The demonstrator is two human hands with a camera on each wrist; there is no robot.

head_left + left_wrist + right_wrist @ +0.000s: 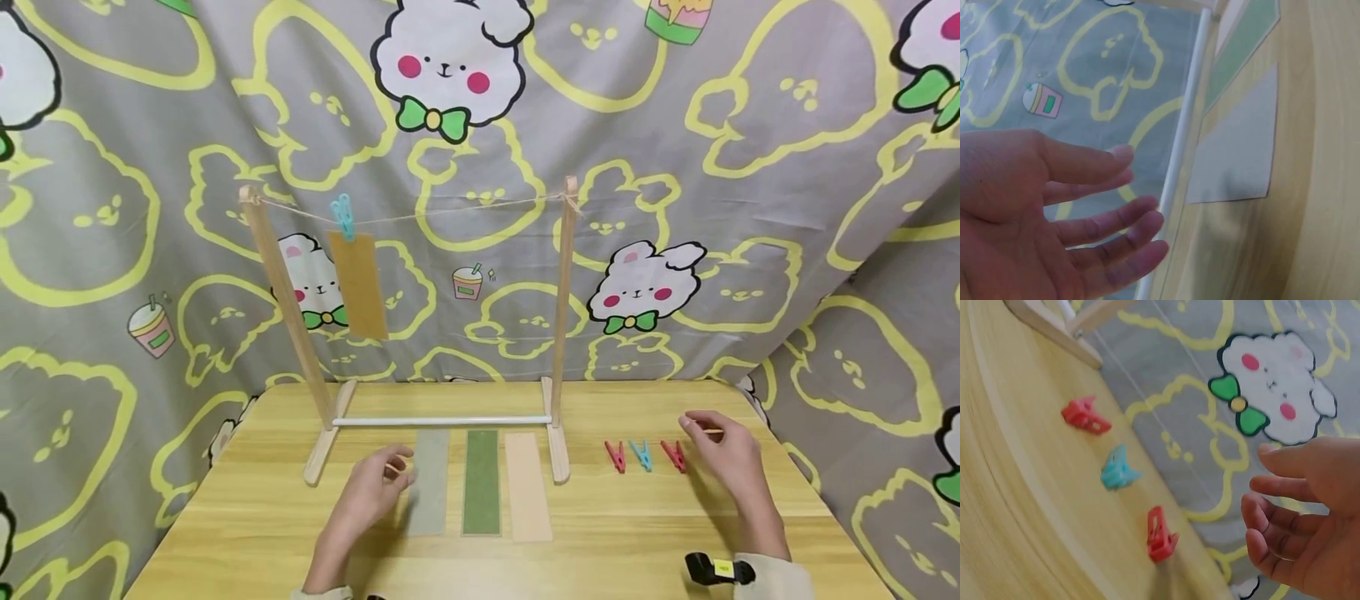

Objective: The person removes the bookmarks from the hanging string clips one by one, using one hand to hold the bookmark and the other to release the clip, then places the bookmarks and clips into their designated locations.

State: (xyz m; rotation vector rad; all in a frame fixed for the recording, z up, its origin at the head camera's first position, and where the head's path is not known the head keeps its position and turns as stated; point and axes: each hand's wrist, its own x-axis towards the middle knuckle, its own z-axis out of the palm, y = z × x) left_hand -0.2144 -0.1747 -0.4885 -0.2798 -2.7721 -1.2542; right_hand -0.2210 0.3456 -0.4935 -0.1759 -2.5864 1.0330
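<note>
My left hand [372, 490] hovers at the left edge of a grey strip [429, 483], its fingers loosely bent with nothing between them, as the left wrist view shows. Beside that strip lie a green strip [482, 483] and a peach strip [528, 487], flat on the table. Over on the right, my right hand [727, 454] is held just beside a red clothespin [672, 456], fingers relaxed and holding nothing. A blue clothespin [641, 455] and another red clothespin [615, 457] complete that row. A mustard-coloured strip [360, 287] hangs from the string by a light-blue clothespin [343, 217].
A wooden frame [561, 333] stands at the back of the table, a string [442, 214] tied between its posts. Low between its feet runs a white rod [442, 421]. Behind it hangs a grey curtain [495, 333] with cartoon prints.
</note>
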